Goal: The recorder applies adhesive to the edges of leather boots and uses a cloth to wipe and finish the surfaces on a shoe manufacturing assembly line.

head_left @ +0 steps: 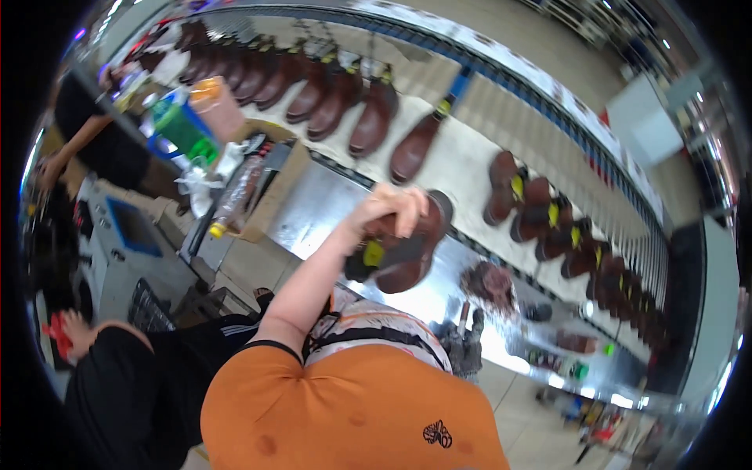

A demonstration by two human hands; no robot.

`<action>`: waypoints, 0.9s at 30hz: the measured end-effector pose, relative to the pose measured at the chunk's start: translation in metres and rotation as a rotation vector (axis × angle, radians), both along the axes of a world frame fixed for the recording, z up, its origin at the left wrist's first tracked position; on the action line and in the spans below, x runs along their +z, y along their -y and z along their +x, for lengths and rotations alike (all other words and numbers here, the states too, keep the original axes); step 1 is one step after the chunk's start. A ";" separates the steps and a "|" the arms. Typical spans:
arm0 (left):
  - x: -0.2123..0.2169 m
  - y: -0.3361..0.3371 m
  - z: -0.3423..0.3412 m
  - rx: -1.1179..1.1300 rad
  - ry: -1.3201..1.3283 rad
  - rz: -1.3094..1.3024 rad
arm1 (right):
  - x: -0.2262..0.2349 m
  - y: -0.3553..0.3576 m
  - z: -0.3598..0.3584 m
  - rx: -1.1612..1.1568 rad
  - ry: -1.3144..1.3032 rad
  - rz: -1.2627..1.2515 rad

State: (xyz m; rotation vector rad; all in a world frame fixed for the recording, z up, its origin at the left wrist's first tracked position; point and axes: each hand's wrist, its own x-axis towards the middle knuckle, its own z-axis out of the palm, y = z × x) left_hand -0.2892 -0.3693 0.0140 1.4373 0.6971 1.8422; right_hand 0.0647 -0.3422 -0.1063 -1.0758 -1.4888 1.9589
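Note:
My bare left hand [395, 210] reaches over the metal bench and is closed on a brown leather ankle boot [419, 254]. A yellow pull tab and dark side panel show on its left. Motion blurs the boot, and I cannot tell whether a second one is behind it. Close to my body at the bench edge, my right hand [464, 351] wears a grey glove. A thin brown stick-like thing [464, 315] stands between its fingers; its kind is unclear. Just beyond lies a fuzzy reddish-brown wad [489, 283] on the bench.
Brown boots [374, 117] stand in a row on a pale conveyor belt [462, 184], with more boots [540, 219] to the right. On the left are a cardboard box [270, 192] of tools, a green bottle [178, 125] and a machine [129, 243]. Other people work at the left.

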 end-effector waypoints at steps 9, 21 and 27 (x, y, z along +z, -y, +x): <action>-0.007 -0.001 0.008 -0.122 -0.032 -0.164 | 0.020 -0.008 0.012 -0.141 0.188 0.255; -0.002 0.005 0.014 -0.161 0.012 -0.183 | 0.045 -0.009 0.016 -0.082 0.101 0.163; -0.004 -0.004 0.022 -0.250 -0.005 -0.188 | 0.139 -0.042 -0.021 0.220 0.229 0.462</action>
